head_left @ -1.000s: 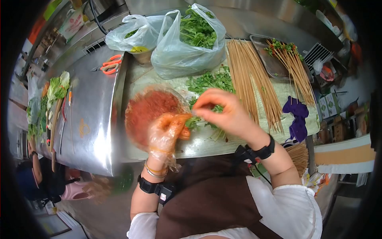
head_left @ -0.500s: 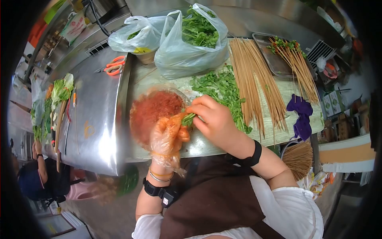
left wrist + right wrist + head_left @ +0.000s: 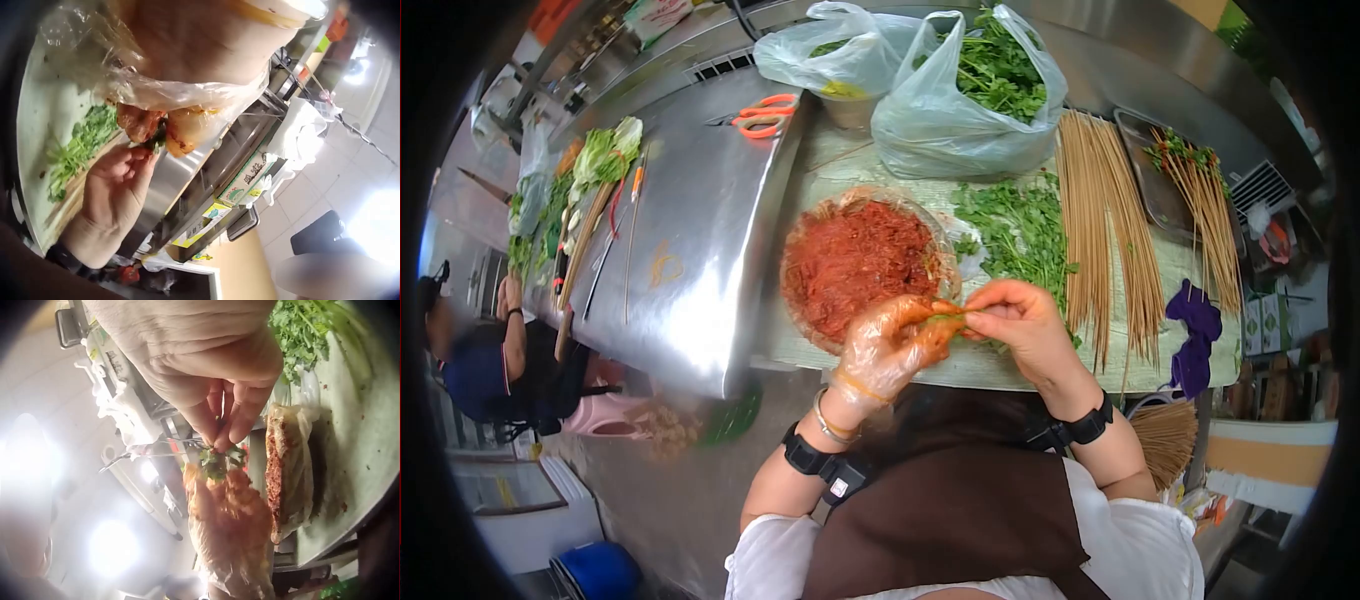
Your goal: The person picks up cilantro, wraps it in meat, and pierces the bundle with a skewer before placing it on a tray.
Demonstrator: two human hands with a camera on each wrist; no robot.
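Note:
My left hand [image 3: 895, 345], in a clear plastic glove smeared with red sauce, is beside the near right rim of a round, plastic-lined bowl [image 3: 948, 275] of red-coated shredded filling [image 3: 855, 260]. Its thumb and fingers pinch a small green cilantro sprig [image 3: 215, 464]. My bare right hand [image 3: 1025, 325] meets it fingertip to fingertip, pinching the sprig's other end between thumb and fingers. In the right wrist view, leaves show between the two hands. A pile of loose cilantro [image 3: 1020, 225] lies just beyond the right hand.
Long bamboo skewers [image 3: 1100, 240] lie to the right, beside a metal tray [image 3: 1145, 185] with filled skewers [image 3: 1200, 190] and a purple cloth [image 3: 1195, 335]. Plastic bags of greens [image 3: 960, 110] stand behind. Orange-handled scissors [image 3: 762, 118] lie on the steel counter [image 3: 690, 230]. Another person [image 3: 480, 350] is at far left.
My right hand has come in to the left hand's fingertips and pinches the greens with it. The head view has turned, so the table sits further right and the bowl shows more fully.

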